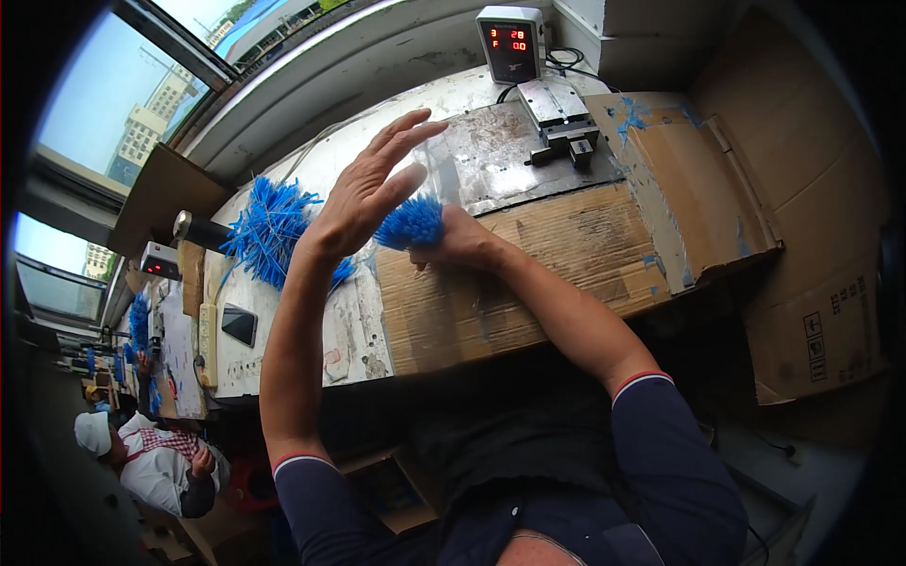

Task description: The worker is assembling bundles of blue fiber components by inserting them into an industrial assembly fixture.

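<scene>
My right hand (461, 240) is closed around a bundle of thin blue plastic strands (410, 224), whose cut ends point left toward my other hand. Just left of the bundle and raised above the table is my left hand (363, 193), palm toward the strands, fingers stretched out and thumb apart, holding nothing. Under the bundle lies a flat sheet of brown cardboard (528, 274). A loose heap of blue strands (269, 226) rests on the white table beyond my left wrist, partly hidden by that forearm.
At the back stand a metal clamping fixture (557, 108) on a steel plate (491, 156) and a box with a red digital display (511, 45). A phone (240, 324) and a power strip (207, 344) lie left. Cardboard (802, 217) rises right. Another person (165, 453) works at far left.
</scene>
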A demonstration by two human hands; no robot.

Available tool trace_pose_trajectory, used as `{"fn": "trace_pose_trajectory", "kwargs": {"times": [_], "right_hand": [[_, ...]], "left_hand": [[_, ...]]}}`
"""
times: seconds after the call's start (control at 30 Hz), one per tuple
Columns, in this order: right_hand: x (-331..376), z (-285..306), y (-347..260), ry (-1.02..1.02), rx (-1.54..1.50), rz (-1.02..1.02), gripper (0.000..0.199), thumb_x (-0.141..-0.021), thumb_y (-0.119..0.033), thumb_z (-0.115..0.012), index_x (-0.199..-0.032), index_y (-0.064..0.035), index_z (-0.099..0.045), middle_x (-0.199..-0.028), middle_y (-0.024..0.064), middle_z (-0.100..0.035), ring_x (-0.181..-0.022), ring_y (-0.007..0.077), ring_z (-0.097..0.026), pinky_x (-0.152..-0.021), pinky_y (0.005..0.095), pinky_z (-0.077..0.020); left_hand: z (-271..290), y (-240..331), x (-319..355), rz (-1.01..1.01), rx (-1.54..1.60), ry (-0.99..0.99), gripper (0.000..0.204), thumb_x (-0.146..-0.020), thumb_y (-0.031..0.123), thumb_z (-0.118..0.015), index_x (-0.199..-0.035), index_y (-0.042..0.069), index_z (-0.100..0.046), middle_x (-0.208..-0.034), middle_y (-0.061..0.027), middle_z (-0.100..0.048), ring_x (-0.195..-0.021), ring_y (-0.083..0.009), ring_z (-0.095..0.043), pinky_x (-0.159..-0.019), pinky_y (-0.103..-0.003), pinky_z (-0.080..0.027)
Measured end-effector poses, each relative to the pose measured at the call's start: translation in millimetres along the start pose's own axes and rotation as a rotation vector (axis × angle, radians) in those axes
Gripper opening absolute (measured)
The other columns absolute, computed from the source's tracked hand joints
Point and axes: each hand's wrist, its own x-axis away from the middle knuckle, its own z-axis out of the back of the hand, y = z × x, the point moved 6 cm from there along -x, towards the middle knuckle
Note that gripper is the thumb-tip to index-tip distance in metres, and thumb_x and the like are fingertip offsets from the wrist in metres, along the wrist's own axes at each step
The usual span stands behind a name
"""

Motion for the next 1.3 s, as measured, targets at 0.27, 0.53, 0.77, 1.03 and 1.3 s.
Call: {"fn": "trace_pose_trajectory", "kwargs": {"times": [0.27, 0.53, 0.77, 1.03, 1.3], "right_hand": [[2, -4, -3, -0.044, -0.155, -0.091, 0.016, -0.077, -0.006, -0.076, -0.089, 0.0008, -0.070, -0.078, 0.0078, -0.071, -0.072, 0.0158, -0.068, -0.068, 0.0314, -0.0572], [1, 6, 0, 0.023, -0.132, -0.056, 0.025, -0.080, -0.016, -0.083, -0.098, -0.0029, -0.071, -0.083, 0.0060, -0.074, -0.079, 0.0143, -0.070, -0.079, 0.0311, -0.0572], [-3, 8, -9, 0.192, -0.058, 0.180, 0.038, -0.086, -0.001, -0.076, -0.122, -0.0059, -0.065, -0.101, 0.0034, -0.071, -0.093, 0.0132, -0.068, -0.078, 0.0295, -0.0586], [-4, -4, 6, 0.139, -0.137, 0.003, 0.020, -0.084, 0.002, -0.077, -0.103, -0.0027, -0.072, -0.091, 0.0062, -0.075, -0.084, 0.0135, -0.072, -0.078, 0.0287, -0.0593], [-3, -1, 4, 0.069, -0.118, -0.151, 0.042, -0.077, 0.001, -0.081, -0.114, -0.0029, -0.062, -0.099, 0.0055, -0.071, -0.091, 0.0160, -0.069, -0.085, 0.0326, -0.0580]], "left_hand": [[-10, -36, 18, 0.089, 0.106, -0.047, 0.074, -0.095, 0.067, -0.042, -0.149, 0.017, -0.050, -0.155, -0.0178, -0.043, -0.143, -0.0366, -0.041, -0.120, -0.048, -0.031], [-31, -27, 22, 0.109, -0.037, -0.106, 0.068, -0.097, 0.065, -0.043, -0.146, 0.018, -0.053, -0.153, -0.0166, -0.046, -0.143, -0.0368, -0.042, -0.119, -0.049, -0.032], [0, -41, 53, -0.023, 0.347, 0.685, 0.059, -0.106, 0.046, -0.038, -0.143, 0.002, -0.051, -0.142, -0.0188, -0.056, -0.138, -0.0275, -0.048, -0.118, -0.046, -0.033], [-13, -35, 53, 0.137, 0.364, 0.446, 0.059, -0.106, 0.048, -0.033, -0.138, 0.005, -0.058, -0.142, -0.0168, -0.057, -0.139, -0.0283, -0.047, -0.120, -0.042, -0.029], [-4, -20, 30, -0.044, -0.340, 0.254, 0.064, -0.101, 0.059, -0.036, -0.142, 0.013, -0.055, -0.148, -0.0162, -0.051, -0.143, -0.0334, -0.041, -0.119, -0.046, -0.031]]}}
